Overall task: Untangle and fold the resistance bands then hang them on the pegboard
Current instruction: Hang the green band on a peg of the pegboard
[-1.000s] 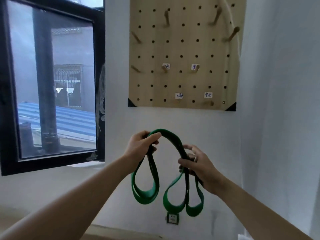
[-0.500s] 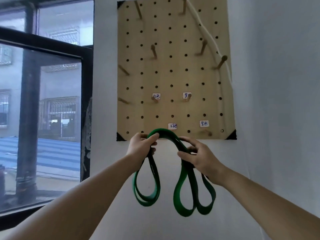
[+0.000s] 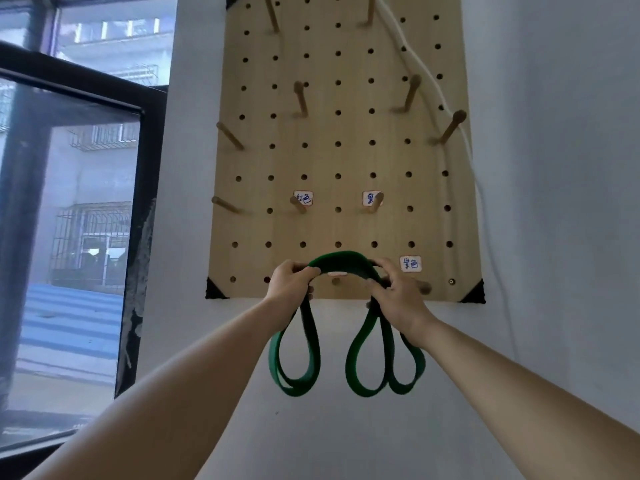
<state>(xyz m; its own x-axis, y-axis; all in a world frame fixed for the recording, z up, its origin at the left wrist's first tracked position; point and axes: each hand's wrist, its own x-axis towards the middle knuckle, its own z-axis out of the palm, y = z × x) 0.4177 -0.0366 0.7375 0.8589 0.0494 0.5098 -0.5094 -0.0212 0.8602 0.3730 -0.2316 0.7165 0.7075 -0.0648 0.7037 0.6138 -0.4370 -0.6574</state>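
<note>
A folded green resistance band [image 3: 341,262] arches between my hands in front of the bottom row of the wooden pegboard [image 3: 343,150]. My left hand [image 3: 291,284] grips the band's left side and my right hand [image 3: 398,292] grips its right side. Loops of the band hang below each hand, down to about mid-forearm. The arch of the band lies just above a small peg [image 3: 335,280] in the bottom row, under a partly hidden white label. Whether the band touches that peg I cannot tell.
Several wooden pegs stick out of the board, such as one at the right edge [image 3: 450,128]. Handwritten labels [image 3: 410,264] mark some pegs. A white cord [image 3: 433,77] runs down the board's right side. A black-framed window [image 3: 79,220] stands open at the left.
Both hands have lifted the green band upward and toward the board, from below its lower edge to its bottom row of pegs. The view has tilted up.
</note>
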